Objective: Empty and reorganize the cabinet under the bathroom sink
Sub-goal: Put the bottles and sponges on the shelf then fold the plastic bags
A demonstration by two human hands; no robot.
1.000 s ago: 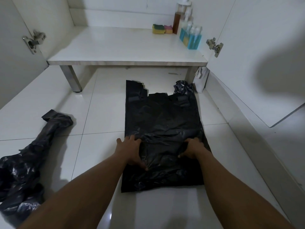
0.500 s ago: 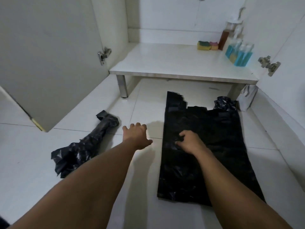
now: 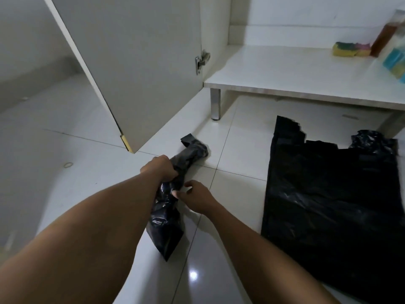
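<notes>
A crumpled black plastic bag (image 3: 167, 224) lies on the white tiled floor left of centre. My left hand (image 3: 161, 168) grips it around its twisted middle. My right hand (image 3: 195, 197) is just beside it, fingertips pinching the same bag below the left hand. A second black bag (image 3: 333, 205) lies spread flat on the floor to the right, touched by neither hand. The cabinet's white bottom shelf (image 3: 295, 75) is at the upper right.
The open left cabinet door (image 3: 135, 62) stands close above my left hand, its hinge (image 3: 201, 61) near the shelf corner. A metal cabinet leg (image 3: 215, 105) stands behind the bags. Sponges (image 3: 348, 49) and bottles (image 3: 392, 40) sit at the shelf's far right.
Both hands left the flat bag and moved left to the crumpled bag, which they now hold. The view has swung left.
</notes>
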